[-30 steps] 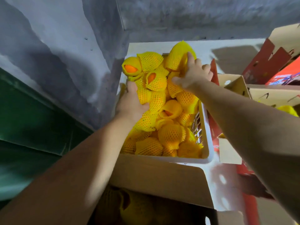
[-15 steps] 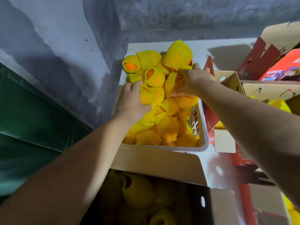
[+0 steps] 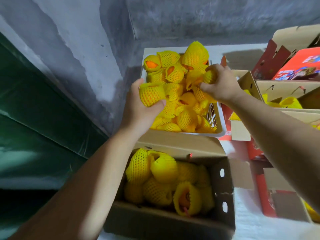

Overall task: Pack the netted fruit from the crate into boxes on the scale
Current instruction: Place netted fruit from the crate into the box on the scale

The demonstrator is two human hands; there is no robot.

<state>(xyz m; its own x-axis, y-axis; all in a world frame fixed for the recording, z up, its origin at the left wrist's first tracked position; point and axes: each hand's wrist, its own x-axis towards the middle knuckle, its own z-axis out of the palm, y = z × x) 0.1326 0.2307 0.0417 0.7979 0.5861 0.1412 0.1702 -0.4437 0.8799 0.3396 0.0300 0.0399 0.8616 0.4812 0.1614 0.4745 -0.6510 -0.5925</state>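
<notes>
Free room and obstacles around crate and open box.

Heaped above the rim of the white crate (image 3: 220, 118), netted fruit (image 3: 187, 118), leaving no gap between pieces. Over the pile, left hand (image 3: 138, 108) at 9 o'clock gripping one fruit (image 3: 150, 95), right hand (image 3: 223, 84) at 3 o'clock pinching netting. Open from above at 6 o'clock, cardboard box (image 3: 223, 187), partly filled; raised flap (image 3: 178, 144) between box and crate. Closing off 9 to 12 o'clock, grey wall (image 3: 86, 49). Crowding 3 o'clock, further cartons (image 3: 277, 87).
</notes>
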